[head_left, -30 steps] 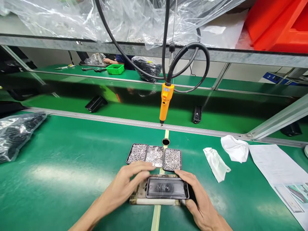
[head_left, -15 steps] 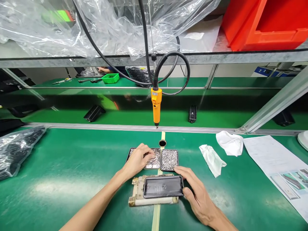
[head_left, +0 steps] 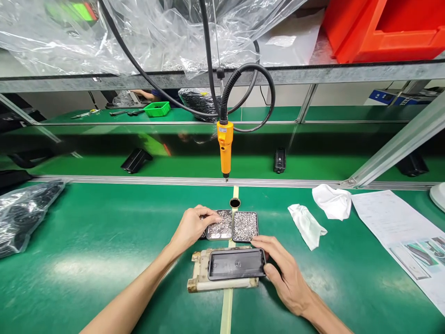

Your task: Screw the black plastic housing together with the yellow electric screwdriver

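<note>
My left hand (head_left: 194, 225) is over a small tray of shiny flat metal pieces (head_left: 221, 226), fingertips closed together at its left part. Whatever they pinch, if anything, is too small to see. Under that hand, another dark tray (head_left: 203, 233) is mostly covered. A black rectangular plastic housing (head_left: 224, 265) lies open side up on a worn pale fixture (head_left: 195, 273). Its right end is gripped between the thumb and fingers of my right hand (head_left: 287, 273). Just behind the housing, a tray of tiny metal parts (head_left: 245, 226) sits close to my right fingertips.
A yellow electric screwdriver (head_left: 225, 146) hangs from a cable above the bench. Behind the trays stands a small round dark-topped container (head_left: 235, 203). White cloths (head_left: 308, 227) and a printed sheet (head_left: 392, 232) lie right; a bagged bundle (head_left: 28, 215) lies left.
My left hand has drawn slightly left and its fingers have straightened over the tray, uncovering more of the shiny pieces. My right hand keeps its hold on the housing. The view has tilted slightly.
</note>
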